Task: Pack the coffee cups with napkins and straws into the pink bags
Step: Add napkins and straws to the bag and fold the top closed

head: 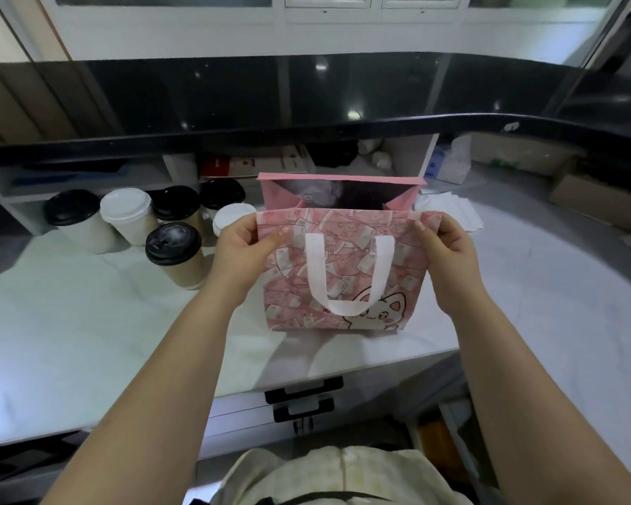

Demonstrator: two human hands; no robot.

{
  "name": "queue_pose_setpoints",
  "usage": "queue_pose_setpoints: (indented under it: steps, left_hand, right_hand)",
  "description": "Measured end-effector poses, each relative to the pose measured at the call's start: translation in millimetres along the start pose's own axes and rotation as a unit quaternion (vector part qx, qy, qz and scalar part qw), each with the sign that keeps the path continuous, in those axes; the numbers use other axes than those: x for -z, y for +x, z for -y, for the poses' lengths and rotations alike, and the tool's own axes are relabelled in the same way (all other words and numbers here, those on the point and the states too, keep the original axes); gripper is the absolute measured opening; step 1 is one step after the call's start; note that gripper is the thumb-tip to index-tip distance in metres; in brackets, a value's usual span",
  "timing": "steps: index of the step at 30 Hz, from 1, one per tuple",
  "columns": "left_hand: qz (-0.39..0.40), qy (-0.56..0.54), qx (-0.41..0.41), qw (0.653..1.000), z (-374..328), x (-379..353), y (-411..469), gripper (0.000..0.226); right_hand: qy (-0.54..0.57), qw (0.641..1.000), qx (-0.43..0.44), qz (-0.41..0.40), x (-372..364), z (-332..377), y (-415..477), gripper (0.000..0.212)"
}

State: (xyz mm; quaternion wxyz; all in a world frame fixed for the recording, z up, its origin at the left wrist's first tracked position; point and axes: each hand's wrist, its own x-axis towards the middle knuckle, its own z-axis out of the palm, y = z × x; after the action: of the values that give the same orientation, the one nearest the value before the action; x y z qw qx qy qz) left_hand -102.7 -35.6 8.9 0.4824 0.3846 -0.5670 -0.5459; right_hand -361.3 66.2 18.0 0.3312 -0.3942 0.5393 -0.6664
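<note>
Standing at 9 o'clock on the white desk (70, 322), six lidded coffee cups (177, 255) cluster together, four with black lids, two with white. Left hand (241, 246) fingers (270, 239) pinch the near top-left corner of the pink bag (296, 297). Bag sits upright at centre, mouth open, white handle (348, 275) hanging down its front. Right hand (448, 249) fingers pinch the near top-right corner. White napkins (452, 211) lie at 2 o'clock, just behind the bag.
</note>
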Motion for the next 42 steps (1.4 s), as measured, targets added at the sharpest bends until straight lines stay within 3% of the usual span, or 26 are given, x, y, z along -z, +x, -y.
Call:
queue_pose_setpoints:
  steps: [5, 8, 13, 16, 21, 30, 37, 42]
  left_hand:
    - [-0.027, 0.019, -0.061, 0.998, 1, 7, 9, 0.020]
    - [0.024, 0.010, -0.036, 0.999, -1, 14, 22, 0.015]
    - [0.105, -0.020, 0.019, 0.994, -19, 12, 37, 0.012]
    - [0.084, -0.025, 0.027, 0.996, -19, 9, 47, 0.016]
    - [0.040, -0.037, 0.044, 0.998, -16, 3, 52, 0.028]
    - [-0.043, -0.017, 0.047, 0.998, -14, -7, 46, 0.024]
    - [-0.043, -0.041, 0.027, 0.998, -12, -4, 51, 0.018]
    - [-0.049, -0.005, -0.015, 0.999, -3, 4, 57, 0.038]
  right_hand:
    - [-0.005, 1.000, 0.013, 0.007, 0, 0, 14, 0.018]
    - [-0.023, 1.000, 0.016, 0.005, 2, 3, 25, 0.024]
    - [-0.011, 0.997, -0.037, 0.071, 11, 4, 50, 0.031]
    - [0.008, 0.996, -0.052, 0.070, 8, 1, 56, 0.029]
    - [0.019, 0.999, -0.037, -0.006, 4, -9, 53, 0.020]
    - [0.069, 0.993, -0.006, -0.094, -11, -13, 48, 0.009]
    - [0.114, 0.989, -0.008, -0.090, -11, -11, 55, 0.038]
    - [0.012, 0.998, 0.006, -0.055, -4, -6, 62, 0.032]
